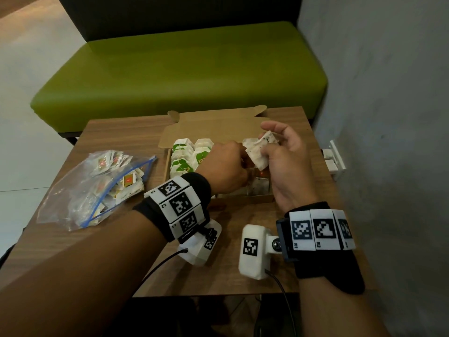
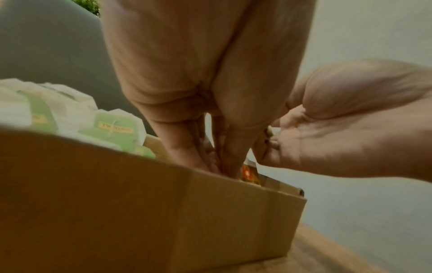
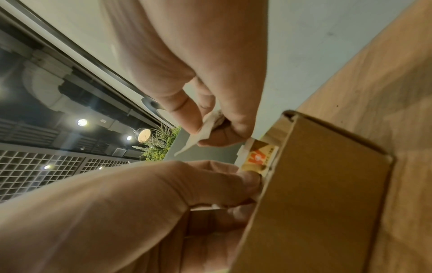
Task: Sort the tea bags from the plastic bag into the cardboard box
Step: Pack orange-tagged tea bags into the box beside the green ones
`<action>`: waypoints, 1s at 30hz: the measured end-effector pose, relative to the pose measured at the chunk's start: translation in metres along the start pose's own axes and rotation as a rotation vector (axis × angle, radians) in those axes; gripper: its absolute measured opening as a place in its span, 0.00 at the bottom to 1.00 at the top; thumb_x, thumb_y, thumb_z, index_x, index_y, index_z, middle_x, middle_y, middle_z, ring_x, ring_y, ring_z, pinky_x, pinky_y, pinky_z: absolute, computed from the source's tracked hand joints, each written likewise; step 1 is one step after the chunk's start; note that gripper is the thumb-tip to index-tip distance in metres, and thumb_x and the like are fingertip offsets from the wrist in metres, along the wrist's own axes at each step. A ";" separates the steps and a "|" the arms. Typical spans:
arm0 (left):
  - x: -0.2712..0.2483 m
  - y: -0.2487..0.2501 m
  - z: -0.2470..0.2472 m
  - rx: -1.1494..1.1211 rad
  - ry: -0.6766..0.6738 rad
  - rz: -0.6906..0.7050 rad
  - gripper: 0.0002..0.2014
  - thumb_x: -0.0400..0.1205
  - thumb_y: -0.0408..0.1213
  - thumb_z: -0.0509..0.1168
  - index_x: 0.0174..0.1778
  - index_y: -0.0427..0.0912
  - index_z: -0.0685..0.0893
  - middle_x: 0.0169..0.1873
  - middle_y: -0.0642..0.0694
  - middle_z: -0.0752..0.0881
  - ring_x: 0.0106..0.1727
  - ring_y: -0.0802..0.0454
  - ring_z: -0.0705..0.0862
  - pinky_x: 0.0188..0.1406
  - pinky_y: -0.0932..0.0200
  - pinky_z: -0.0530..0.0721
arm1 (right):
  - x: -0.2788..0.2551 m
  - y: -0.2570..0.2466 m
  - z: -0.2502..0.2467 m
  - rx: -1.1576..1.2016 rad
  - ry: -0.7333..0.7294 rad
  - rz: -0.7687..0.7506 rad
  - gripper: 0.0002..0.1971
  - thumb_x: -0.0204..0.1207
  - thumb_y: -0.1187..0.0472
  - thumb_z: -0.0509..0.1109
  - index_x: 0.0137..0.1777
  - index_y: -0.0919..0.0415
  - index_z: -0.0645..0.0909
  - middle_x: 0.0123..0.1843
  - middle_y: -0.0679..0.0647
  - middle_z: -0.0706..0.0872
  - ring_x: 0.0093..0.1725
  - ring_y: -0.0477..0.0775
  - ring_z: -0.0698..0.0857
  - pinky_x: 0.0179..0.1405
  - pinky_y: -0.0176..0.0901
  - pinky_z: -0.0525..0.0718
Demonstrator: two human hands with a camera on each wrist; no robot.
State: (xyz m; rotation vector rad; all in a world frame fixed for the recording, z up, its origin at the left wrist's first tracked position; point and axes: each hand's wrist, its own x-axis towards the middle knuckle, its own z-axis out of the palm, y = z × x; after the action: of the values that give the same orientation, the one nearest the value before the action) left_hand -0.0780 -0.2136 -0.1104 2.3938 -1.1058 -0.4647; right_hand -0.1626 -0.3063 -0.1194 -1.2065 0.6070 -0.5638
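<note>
A: Where are your hands?

B: Your right hand (image 1: 286, 161) hangs over the box's (image 1: 209, 127) 3 o'clock side. Its grip is closed on white tea bags (image 1: 257, 152), thumb and fingertips pinching them above the box.

A: And the left?

B: Your left hand (image 1: 226, 169) reaches down into the box's right part. In the left wrist view its fingers (image 2: 187, 146) point straight down beside an orange-tagged bag (image 2: 249, 174) standing there. You can't tell whether that grip has hold of anything; the fingertips are hidden behind the box wall.

A: What's already in the box?

B: Green-tagged bags (image 1: 187, 156) stand in rows in the box's left part, at 9 o'clock from your left hand.

A: The plastic bag?

B: The plastic bag (image 1: 97, 190) lies on the desk (image 1: 228, 276) at 9 o'clock from the box, well apart from both hands, with more tea bags inside.
</note>
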 end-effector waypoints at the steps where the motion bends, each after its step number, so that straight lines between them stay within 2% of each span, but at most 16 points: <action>1: 0.000 0.000 0.000 0.003 -0.001 0.006 0.05 0.79 0.37 0.73 0.39 0.43 0.85 0.33 0.51 0.85 0.38 0.50 0.85 0.43 0.55 0.87 | 0.000 -0.001 -0.001 0.021 0.009 -0.002 0.25 0.76 0.82 0.59 0.57 0.53 0.84 0.54 0.55 0.86 0.50 0.54 0.89 0.49 0.49 0.91; 3: 0.000 -0.001 0.000 -0.001 -0.015 0.019 0.04 0.80 0.38 0.73 0.41 0.43 0.86 0.32 0.54 0.84 0.35 0.55 0.83 0.42 0.56 0.86 | -0.001 -0.004 -0.003 0.076 0.032 -0.007 0.24 0.76 0.83 0.60 0.59 0.56 0.84 0.55 0.55 0.86 0.49 0.51 0.90 0.47 0.47 0.92; 6: 0.000 -0.001 -0.001 -0.012 0.011 0.011 0.09 0.80 0.48 0.72 0.43 0.45 0.89 0.33 0.55 0.86 0.34 0.61 0.82 0.36 0.61 0.82 | -0.001 -0.006 -0.005 0.130 0.097 -0.013 0.23 0.76 0.83 0.61 0.60 0.59 0.84 0.55 0.56 0.86 0.46 0.49 0.90 0.42 0.44 0.91; 9: 0.001 -0.005 -0.007 -0.082 0.097 -0.052 0.10 0.84 0.48 0.67 0.42 0.49 0.87 0.34 0.54 0.87 0.39 0.55 0.88 0.39 0.58 0.86 | 0.001 -0.006 -0.008 0.171 0.177 -0.011 0.21 0.77 0.82 0.62 0.62 0.61 0.83 0.50 0.53 0.87 0.39 0.45 0.91 0.35 0.39 0.88; 11: 0.001 -0.008 -0.012 -0.103 0.153 -0.070 0.08 0.85 0.44 0.65 0.43 0.50 0.86 0.35 0.53 0.88 0.41 0.52 0.89 0.41 0.55 0.88 | 0.002 -0.006 -0.009 0.177 0.214 -0.017 0.20 0.78 0.81 0.64 0.61 0.60 0.83 0.50 0.52 0.87 0.41 0.45 0.90 0.34 0.37 0.87; 14: -0.003 -0.005 -0.018 -0.256 0.221 -0.075 0.09 0.86 0.46 0.65 0.47 0.47 0.87 0.39 0.50 0.89 0.39 0.53 0.90 0.37 0.55 0.87 | 0.003 -0.005 -0.008 0.200 0.214 -0.013 0.16 0.78 0.78 0.68 0.57 0.57 0.82 0.53 0.56 0.88 0.49 0.53 0.91 0.37 0.40 0.89; 17: -0.009 0.002 -0.022 -0.559 0.151 -0.091 0.11 0.84 0.49 0.68 0.52 0.45 0.86 0.43 0.47 0.91 0.37 0.54 0.90 0.36 0.58 0.88 | 0.001 -0.005 -0.005 0.263 0.141 0.016 0.14 0.78 0.77 0.70 0.57 0.59 0.81 0.54 0.61 0.89 0.50 0.58 0.92 0.44 0.48 0.91; 20: -0.011 0.003 -0.023 -0.619 0.130 -0.071 0.09 0.82 0.42 0.72 0.52 0.42 0.86 0.42 0.44 0.91 0.37 0.53 0.90 0.32 0.62 0.86 | -0.002 -0.006 -0.003 0.319 0.071 0.028 0.12 0.79 0.76 0.70 0.56 0.60 0.80 0.50 0.59 0.89 0.46 0.54 0.91 0.42 0.44 0.90; 24: -0.009 0.002 -0.027 -0.679 0.182 -0.074 0.03 0.81 0.34 0.73 0.46 0.39 0.86 0.36 0.42 0.90 0.35 0.51 0.89 0.29 0.62 0.83 | -0.003 -0.005 -0.001 0.283 0.010 0.028 0.11 0.80 0.72 0.71 0.58 0.60 0.80 0.52 0.58 0.90 0.46 0.51 0.90 0.43 0.42 0.90; 27: -0.011 0.000 -0.031 -0.787 0.214 -0.103 0.02 0.82 0.30 0.71 0.48 0.36 0.85 0.37 0.40 0.89 0.34 0.52 0.89 0.28 0.61 0.86 | -0.002 -0.002 0.000 0.193 -0.003 0.002 0.12 0.79 0.71 0.73 0.60 0.58 0.81 0.53 0.57 0.91 0.49 0.52 0.91 0.43 0.42 0.90; 30: -0.014 -0.003 -0.034 -0.847 0.204 -0.117 0.02 0.82 0.28 0.70 0.49 0.34 0.85 0.37 0.40 0.88 0.34 0.54 0.89 0.33 0.59 0.89 | -0.002 0.001 0.003 0.172 -0.012 -0.021 0.12 0.78 0.73 0.74 0.56 0.58 0.82 0.51 0.56 0.91 0.48 0.52 0.91 0.43 0.40 0.89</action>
State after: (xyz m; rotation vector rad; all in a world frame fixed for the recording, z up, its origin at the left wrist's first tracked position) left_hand -0.0684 -0.1921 -0.0826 1.7017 -0.5170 -0.5687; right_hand -0.1620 -0.3031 -0.1193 -1.0547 0.5250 -0.6132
